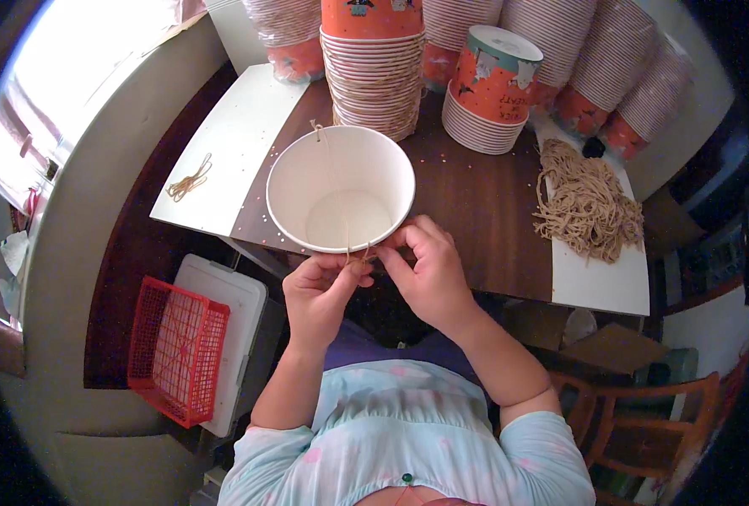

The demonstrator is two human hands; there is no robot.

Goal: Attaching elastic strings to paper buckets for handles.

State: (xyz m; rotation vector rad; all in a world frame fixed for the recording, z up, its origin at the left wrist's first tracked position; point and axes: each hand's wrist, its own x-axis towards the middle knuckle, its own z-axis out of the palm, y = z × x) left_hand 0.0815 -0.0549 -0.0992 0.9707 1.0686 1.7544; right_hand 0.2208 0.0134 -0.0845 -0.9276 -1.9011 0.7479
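A white-lined paper bucket point(341, 198) stands at the table's near edge, its open mouth tilted toward me. A thin tan twine point(334, 173) is knotted at the far rim and stretches across the mouth to the near rim. There, my left hand point(324, 291) is closed, pinching the twine between thumb and fingertips just outside the rim. Close beside it on the right, my right hand point(429, 270) is also closed, thumb and forefinger pinched on the twine against the rim. A small loop of twine shows between the two hands; the fingertips partly hide it.
A tall stack of nested buckets point(373, 84) rises behind, with a shorter stack point(488, 118) to its right and wrapped stacks point(611, 76) along the back. Tangled twine point(590, 207) lies at right, a few strands point(191, 179) at left. Low left is a red basket point(180, 350); a chair point(653, 422) stands right.
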